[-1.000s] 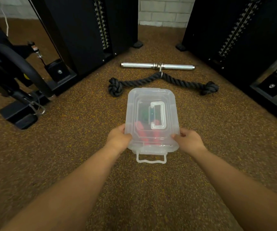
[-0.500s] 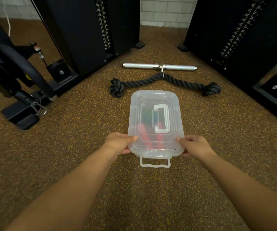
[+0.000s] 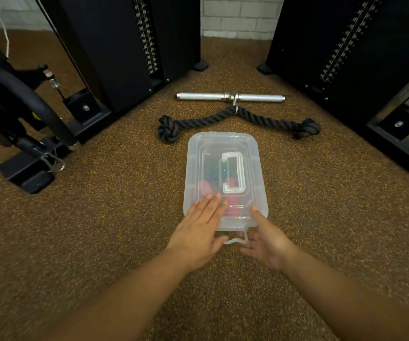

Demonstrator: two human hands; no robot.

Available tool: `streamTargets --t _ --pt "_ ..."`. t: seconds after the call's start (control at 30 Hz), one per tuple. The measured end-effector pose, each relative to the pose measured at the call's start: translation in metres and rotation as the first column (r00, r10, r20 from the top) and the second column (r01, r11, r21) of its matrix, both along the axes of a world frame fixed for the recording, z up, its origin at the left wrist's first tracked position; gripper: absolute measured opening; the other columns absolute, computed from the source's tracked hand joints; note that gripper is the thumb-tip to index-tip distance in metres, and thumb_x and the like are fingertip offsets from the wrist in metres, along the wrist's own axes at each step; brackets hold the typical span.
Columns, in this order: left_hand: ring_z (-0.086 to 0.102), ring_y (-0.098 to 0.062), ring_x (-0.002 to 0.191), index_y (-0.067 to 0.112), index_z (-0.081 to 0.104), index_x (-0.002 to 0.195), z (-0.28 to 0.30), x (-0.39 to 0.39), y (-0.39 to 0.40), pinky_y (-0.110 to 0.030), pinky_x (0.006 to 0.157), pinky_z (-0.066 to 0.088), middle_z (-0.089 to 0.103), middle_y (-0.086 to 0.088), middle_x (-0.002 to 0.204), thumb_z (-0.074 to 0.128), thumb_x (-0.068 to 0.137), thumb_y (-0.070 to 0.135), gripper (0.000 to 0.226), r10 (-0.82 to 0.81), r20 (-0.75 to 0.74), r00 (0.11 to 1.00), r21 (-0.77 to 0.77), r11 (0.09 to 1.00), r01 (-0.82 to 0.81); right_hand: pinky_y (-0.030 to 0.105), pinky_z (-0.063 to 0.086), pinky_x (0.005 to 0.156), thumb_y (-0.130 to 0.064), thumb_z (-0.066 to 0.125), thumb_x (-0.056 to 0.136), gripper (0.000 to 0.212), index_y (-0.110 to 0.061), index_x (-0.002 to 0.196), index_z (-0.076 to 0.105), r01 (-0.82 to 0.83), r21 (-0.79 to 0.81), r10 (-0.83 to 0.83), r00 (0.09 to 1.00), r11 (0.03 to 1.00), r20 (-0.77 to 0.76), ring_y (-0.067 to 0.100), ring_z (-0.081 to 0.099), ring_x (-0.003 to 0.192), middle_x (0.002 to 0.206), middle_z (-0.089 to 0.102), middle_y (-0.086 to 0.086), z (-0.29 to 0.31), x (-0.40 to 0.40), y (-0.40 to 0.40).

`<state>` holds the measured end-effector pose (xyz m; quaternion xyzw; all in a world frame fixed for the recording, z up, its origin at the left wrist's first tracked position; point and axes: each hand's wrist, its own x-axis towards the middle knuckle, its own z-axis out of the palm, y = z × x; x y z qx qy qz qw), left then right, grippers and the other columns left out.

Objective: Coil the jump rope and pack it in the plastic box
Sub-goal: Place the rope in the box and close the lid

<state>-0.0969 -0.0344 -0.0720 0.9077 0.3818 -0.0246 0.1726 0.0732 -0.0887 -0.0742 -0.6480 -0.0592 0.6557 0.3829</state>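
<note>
A clear plastic box (image 3: 255,168) with its lid on and a flat carry handle (image 3: 233,174) lies on the brown floor in front of me. Through the lid I make out red and green shapes, blurred by the plastic. My left hand (image 3: 198,230) lies flat, fingers spread, on the near left corner of the lid. At the near right corner sits my right hand (image 3: 262,237), palm turned up; its thumb touches the box edge and its fingers sit under the near latch (image 3: 235,238).
A black knotted rope attachment (image 3: 238,119) and a silver bar (image 3: 230,97) lie just beyond the box. Black weight-stack towers (image 3: 129,45) (image 3: 341,50) stand left and right. A black machine base (image 3: 26,168) sits at the left.
Both hands have let go of the box's near corners. My left hand now rests flat on the lid and my right has opened under the near latch.
</note>
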Motion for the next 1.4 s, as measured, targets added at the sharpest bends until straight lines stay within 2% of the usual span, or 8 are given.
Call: streamTargets --t 0.13,0.3,0.53,0.8,0.97,1.1,1.3,1.4 --pt "-0.025 -0.013 0.142 0.026 -0.018 0.148 0.002 0.0 0.004 -0.034 0.118 -0.01 -0.024 0.009 0.155 0.06 0.079 0.056 0.108 -0.05 -0.105 0.993 -0.016 0.999 0.048 0.043 0.052 0.082 -0.044 0.045 0.096 0.035 -0.015 0.11 0.057 0.029 -0.006 -0.029 0.999 1.0 0.027 0.027 0.063 0.083 0.1 0.064 0.015 0.005 -0.003 0.0" --pt "0.001 -0.015 0.149 0.023 0.006 0.151 0.012 0.009 0.009 -0.028 0.118 0.002 0.004 0.003 0.162 0.05 0.093 0.017 0.073 0.016 -0.031 0.999 0.028 0.999 -0.015 0.034 0.055 0.073 -0.043 0.075 0.072 0.082 -0.013 0.136 0.032 -0.06 0.055 0.035 0.929 0.997 0.368 0.023 0.064 0.093 0.117 0.061 0.009 -0.004 0.002 -0.005" --pt "0.004 -0.015 0.148 0.023 0.011 0.151 0.014 0.009 0.009 -0.025 0.117 0.003 0.008 0.003 0.162 0.048 0.094 0.015 0.068 0.025 -0.003 1.0 0.01 1.0 -0.025 0.039 0.005 0.12 -0.047 0.073 0.071 0.097 -0.033 0.148 0.017 -0.785 -0.218 0.314 -0.031 0.58 0.949 0.019 0.001 0.148 0.159 0.01 -0.004 0.019 0.013 0.005" --pt "0.008 -0.012 0.148 0.027 0.014 0.15 0.01 0.008 0.016 -0.028 0.119 0.013 0.01 0.006 0.161 0.048 0.095 0.013 0.067 0.009 0.008 1.0 -0.003 1.0 -0.009 0.041 0.012 0.121 -0.035 0.06 0.088 0.074 -0.027 0.15 0.02 -0.828 -0.306 0.329 -0.158 0.47 0.931 0.023 0.011 0.149 0.16 0.018 -0.003 0.016 0.018 0.013" --pt "0.014 -0.012 0.147 0.029 0.024 0.148 0.014 0.004 0.021 -0.03 0.12 0.014 0.017 0.008 0.16 0.053 0.093 0.022 0.062 0.004 0.022 1.0 -0.023 1.0 -0.004 0.035 0.02 0.119 -0.038 0.067 0.082 0.072 -0.027 0.146 0.034 -0.853 -0.217 0.291 -0.08 0.475 0.953 0.02 0.024 0.144 0.155 0.032 -0.002 0.017 0.025 0.014" --pt "0.013 -0.015 0.145 0.033 0.022 0.147 0.014 -0.005 0.016 -0.042 0.119 0.012 0.009 0.013 0.158 0.06 0.085 0.037 0.073 0.314 0.175 0.933 -0.147 0.945 -0.291 0.03 0.023 0.114 -0.032 0.069 0.083 0.061 -0.023 0.139 0.047 -0.627 0.11 0.137 0.332 0.771 0.933 0.018 0.033 0.135 0.146 0.034 0.0 0.021 0.026 0.01" --pt "0.059 -0.03 0.114 0.01 0.032 0.144 0.016 -0.014 0.036 -0.043 0.095 0.05 0.052 -0.015 0.137 0.061 0.09 0.023 0.062 0.934 0.041 0.355 -0.823 0.233 -0.519 0.042 0.052 0.094 -0.017 0.053 0.094 0.058 -0.012 0.146 0.029 -0.042 0.121 -0.011 0.916 0.992 0.402 0.028 0.061 0.11 0.136 0.053 0.013 0.014 0.034 0.01" --pt "0.068 -0.025 0.09 0.004 0.052 0.123 0.019 -0.021 0.036 -0.034 0.079 0.056 0.068 -0.013 0.103 0.064 0.087 0.014 0.039 0.9 -0.035 0.435 -0.866 0.19 -0.463 0.041 0.055 0.09 -0.011 0.052 0.094 0.037 -0.003 0.13 0.05 -0.099 0.066 0.069 0.931 0.993 0.359 0.03 0.068 0.098 0.112 0.067 0.016 0.018 0.045 0.008"
